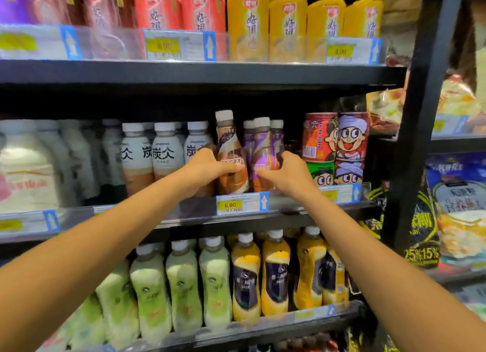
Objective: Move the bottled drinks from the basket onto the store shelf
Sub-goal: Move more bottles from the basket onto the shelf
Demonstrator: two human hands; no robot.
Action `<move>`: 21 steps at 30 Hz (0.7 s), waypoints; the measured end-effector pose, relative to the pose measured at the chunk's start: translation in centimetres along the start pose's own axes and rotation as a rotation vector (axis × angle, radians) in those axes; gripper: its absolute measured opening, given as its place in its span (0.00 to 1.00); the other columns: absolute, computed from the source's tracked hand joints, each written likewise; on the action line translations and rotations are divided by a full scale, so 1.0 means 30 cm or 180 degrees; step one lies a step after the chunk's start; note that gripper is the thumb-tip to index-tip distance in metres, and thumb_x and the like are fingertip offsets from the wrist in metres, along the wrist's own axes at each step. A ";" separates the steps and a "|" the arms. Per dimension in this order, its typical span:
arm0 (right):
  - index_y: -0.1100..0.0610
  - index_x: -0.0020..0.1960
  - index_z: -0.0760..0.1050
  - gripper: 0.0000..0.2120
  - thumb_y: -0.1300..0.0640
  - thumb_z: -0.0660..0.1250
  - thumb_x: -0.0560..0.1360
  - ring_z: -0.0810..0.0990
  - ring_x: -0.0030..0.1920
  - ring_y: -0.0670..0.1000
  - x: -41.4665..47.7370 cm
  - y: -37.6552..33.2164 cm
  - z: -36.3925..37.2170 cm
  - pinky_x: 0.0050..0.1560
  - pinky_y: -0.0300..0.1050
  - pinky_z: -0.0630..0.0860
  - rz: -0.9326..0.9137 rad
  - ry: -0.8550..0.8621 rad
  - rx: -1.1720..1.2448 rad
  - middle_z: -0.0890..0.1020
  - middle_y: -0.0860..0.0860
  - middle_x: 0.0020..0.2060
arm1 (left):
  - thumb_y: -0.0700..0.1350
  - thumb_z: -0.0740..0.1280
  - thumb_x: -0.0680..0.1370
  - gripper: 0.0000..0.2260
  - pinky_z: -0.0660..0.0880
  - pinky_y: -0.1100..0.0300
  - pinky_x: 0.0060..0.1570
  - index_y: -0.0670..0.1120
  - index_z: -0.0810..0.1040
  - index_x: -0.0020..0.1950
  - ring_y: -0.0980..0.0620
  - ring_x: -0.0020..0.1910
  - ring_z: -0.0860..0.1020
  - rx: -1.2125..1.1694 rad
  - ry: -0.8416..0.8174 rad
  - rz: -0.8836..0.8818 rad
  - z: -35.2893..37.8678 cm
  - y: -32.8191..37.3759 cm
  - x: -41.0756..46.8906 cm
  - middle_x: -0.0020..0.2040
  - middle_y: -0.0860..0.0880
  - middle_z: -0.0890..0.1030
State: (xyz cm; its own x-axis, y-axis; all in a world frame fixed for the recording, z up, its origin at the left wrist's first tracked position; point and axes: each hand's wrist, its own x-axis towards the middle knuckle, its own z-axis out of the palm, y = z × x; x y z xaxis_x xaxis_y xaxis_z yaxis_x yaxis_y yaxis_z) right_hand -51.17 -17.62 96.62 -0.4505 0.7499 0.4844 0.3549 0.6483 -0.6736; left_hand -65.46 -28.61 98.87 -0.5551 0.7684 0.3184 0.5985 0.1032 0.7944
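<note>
Both my arms reach to the middle shelf (289, 215). My left hand (205, 167) wraps around a brown-and-orange coffee bottle (231, 151) with a white cap, which leans slightly left. My right hand (286, 173) grips a purple coffee bottle (263, 151) standing just right of it. More purple bottles (277, 138) stand behind that one. The basket is out of view.
White-labelled bottles (165, 151) stand left of my hands, stacked cartoon cans (336, 146) to the right. The upper shelf holds red and yellow bottles (249, 23), the lower shelf green and yellow bottles (215, 280). A black upright (418, 115) separates snack bags (457, 207) at right.
</note>
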 end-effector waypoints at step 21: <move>0.61 0.54 0.71 0.20 0.47 0.69 0.72 0.79 0.46 0.58 -0.066 -0.035 0.064 0.38 0.48 0.72 0.0444 0.0874 -0.1150 0.80 0.56 0.48 | 0.50 0.74 0.71 0.16 0.79 0.49 0.53 0.43 0.77 0.53 0.46 0.46 0.83 0.0503 -0.0734 0.0635 -0.001 -0.076 0.027 0.46 0.44 0.85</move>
State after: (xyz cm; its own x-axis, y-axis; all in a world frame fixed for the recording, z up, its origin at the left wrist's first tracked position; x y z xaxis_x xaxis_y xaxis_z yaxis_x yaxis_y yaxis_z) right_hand -52.24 -20.02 95.29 -0.1623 0.8085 0.5656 0.6807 0.5067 -0.5290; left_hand -67.28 -28.25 97.32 -0.2837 0.9040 0.3197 0.7743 0.0193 0.6325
